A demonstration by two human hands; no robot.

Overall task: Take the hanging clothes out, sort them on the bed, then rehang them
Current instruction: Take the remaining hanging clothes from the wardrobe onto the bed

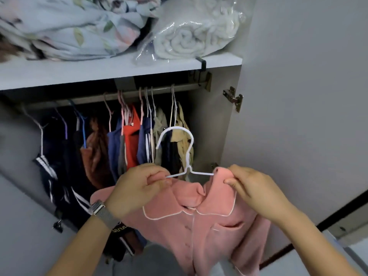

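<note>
1. The open grey wardrobe [217, 124] fills the view, its grey door [302, 96] swung out to the right on a metal hinge [234, 98].
2. A pale grey shelf board [99, 71] spans the top of the wardrobe. On it lie a crumpled light-blue floral quilt [65, 26] at left and a rolled cream blanket in a clear plastic bag [195, 30] at right, the two touching.
3. Under the shelf runs a dark metal hanging rail [123, 95]. A row of hung clothes [127, 148] crowds it on thin wire hangers: dark navy pieces with white stripes at left, then brown, blue, red and khaki ones toward the right (individual garments cannot be told apart further).
4. A pink fleece button-front pyjama top with white piping [201, 222] is held in front of the wardrobe, clear of the rail, below and before the hung row. Its collar faces the camera and its body droops downward.
5. A white wire hanger [188, 156] sits in the top's neck, hook upright and free of the rail; its arms run under the fabric on both sides.
6. The left hand [137, 188] is closed, pinching the hanger's left arm and the shoulder fabric. A silver mesh-band watch [103, 213] is on that wrist.
7. The right hand [256, 190] is closed, pinching the top's right shoulder at the hanger's right end. The hands are apart, one at each shoulder.
</note>
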